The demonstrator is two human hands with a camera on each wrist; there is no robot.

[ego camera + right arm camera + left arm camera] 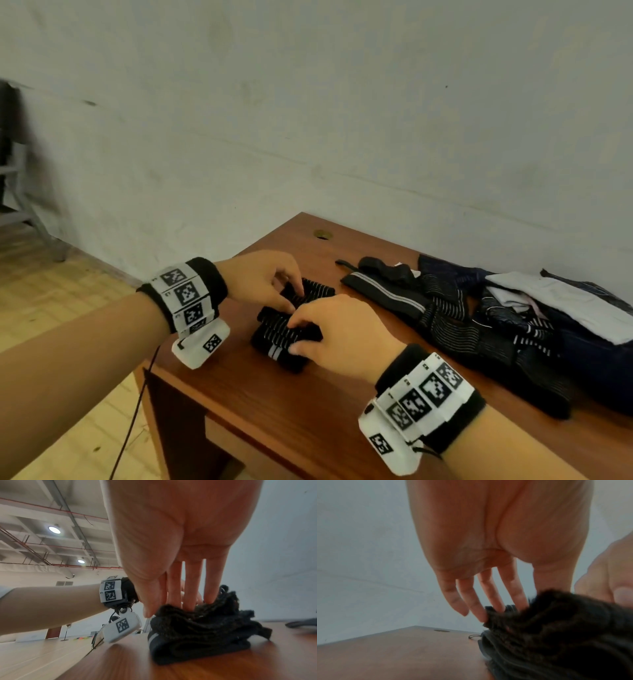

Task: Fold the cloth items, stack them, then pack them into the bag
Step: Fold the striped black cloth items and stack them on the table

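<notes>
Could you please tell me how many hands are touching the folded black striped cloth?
2. The left hand touches the far part of the folded black striped cloth; the right hand presses its near part.

Big hall, gym or warehouse-type space. High ceiling (42,520) with exposed beams, red pipes (51,509), round lights (54,529), a duct. Wide pale wood floor (34,655). Plain white wall (342,102) behind wooden counter (308,411).
</notes>
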